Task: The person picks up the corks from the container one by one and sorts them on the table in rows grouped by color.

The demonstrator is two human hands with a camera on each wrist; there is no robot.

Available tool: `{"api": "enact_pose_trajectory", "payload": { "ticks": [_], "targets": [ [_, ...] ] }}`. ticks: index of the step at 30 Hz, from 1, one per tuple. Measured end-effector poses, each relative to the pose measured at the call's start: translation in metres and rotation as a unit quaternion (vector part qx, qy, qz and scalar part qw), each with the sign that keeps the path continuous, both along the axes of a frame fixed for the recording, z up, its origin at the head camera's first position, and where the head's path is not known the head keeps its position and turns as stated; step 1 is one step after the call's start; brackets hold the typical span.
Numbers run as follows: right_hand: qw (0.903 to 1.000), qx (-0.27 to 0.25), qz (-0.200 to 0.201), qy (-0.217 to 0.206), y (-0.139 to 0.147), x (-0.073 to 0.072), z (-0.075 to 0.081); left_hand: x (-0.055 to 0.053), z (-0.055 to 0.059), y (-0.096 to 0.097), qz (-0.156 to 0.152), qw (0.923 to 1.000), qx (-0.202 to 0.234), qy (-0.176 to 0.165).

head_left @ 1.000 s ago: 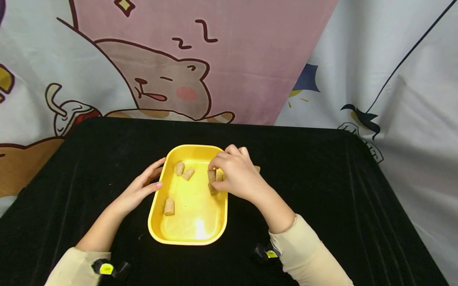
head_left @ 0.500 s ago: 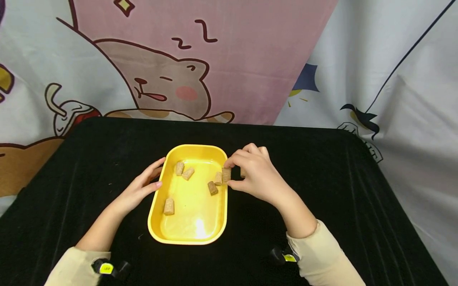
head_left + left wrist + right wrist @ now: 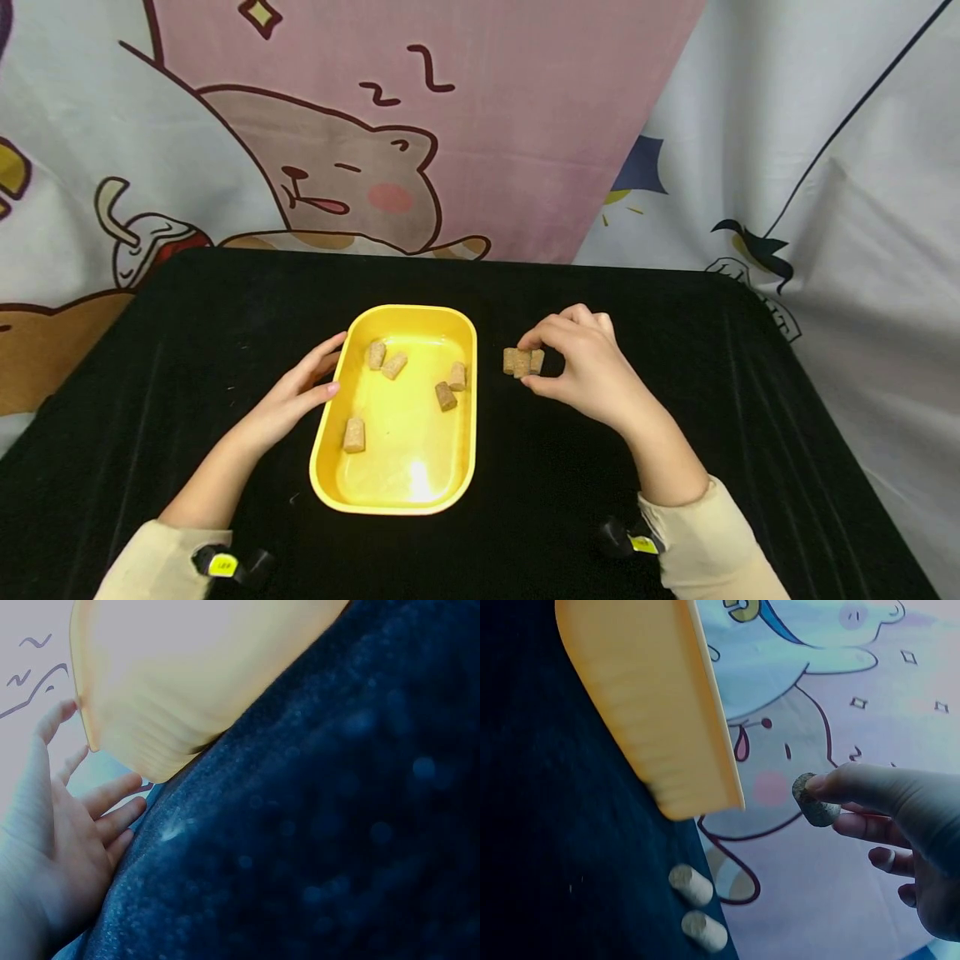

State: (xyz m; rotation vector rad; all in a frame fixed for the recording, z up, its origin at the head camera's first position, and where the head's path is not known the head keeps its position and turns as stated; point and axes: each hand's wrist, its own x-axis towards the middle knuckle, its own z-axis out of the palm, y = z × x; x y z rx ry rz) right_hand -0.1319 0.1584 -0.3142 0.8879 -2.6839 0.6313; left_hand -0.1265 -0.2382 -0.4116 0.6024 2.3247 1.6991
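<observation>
A yellow tray (image 3: 397,442) stands on the black cloth with several corks inside. Two of these corks, a pale cork (image 3: 457,375) and a darker cork (image 3: 446,397), lie by its right wall. My left hand (image 3: 295,388) rests against the tray's left side, fingers extended along the rim. To the right of the tray, my right hand (image 3: 587,366) pinches a cork (image 3: 817,801) between thumb and fingers. In the right wrist view that cork is up off the cloth, while two other corks lie side by side, an upper cork (image 3: 691,885) and a lower cork (image 3: 704,931).
Black cloth (image 3: 675,375) covers the table around the tray. Behind the table's far edge hangs a printed curtain (image 3: 525,150) with a cartoon bear. Inside the tray, a cork (image 3: 355,435) lies near the left wall and two more lie at the upper left.
My right hand has lifted a cork out of the tray and carried it right, over the rim, to the corks on the cloth. The left hand and the tray have stayed in place.
</observation>
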Motion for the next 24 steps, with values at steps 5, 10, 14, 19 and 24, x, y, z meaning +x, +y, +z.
{"api": "enact_pose_trajectory", "payload": {
  "ticks": [5, 10, 14, 19, 24],
  "targets": [
    [0.9999, -0.008, -0.011, -0.007, 0.015, -0.005, -0.005, 0.000, 0.000, 0.000, -0.002, 1.0000, 0.003, -0.001],
    [0.9995, -0.017, -0.012, -0.023, 0.030, -0.012, -0.010, 0.000, 0.001, 0.000, 0.002, 1.0000, 0.000, -0.003],
    [0.9987, -0.020, -0.021, -0.043, 0.040, -0.017, -0.016, 0.000, 0.001, 0.000, 0.002, 1.0000, -0.001, -0.002],
    [0.9968, -0.018, -0.039, -0.067, 0.048, -0.023, -0.024, 0.000, 0.001, 0.000, 0.002, 1.0000, 0.000, -0.002],
    [0.9947, -0.014, -0.051, -0.089, 0.054, -0.028, -0.033, 0.000, 0.001, 0.000, 0.003, 1.0000, 0.001, -0.002]
  ]
}}
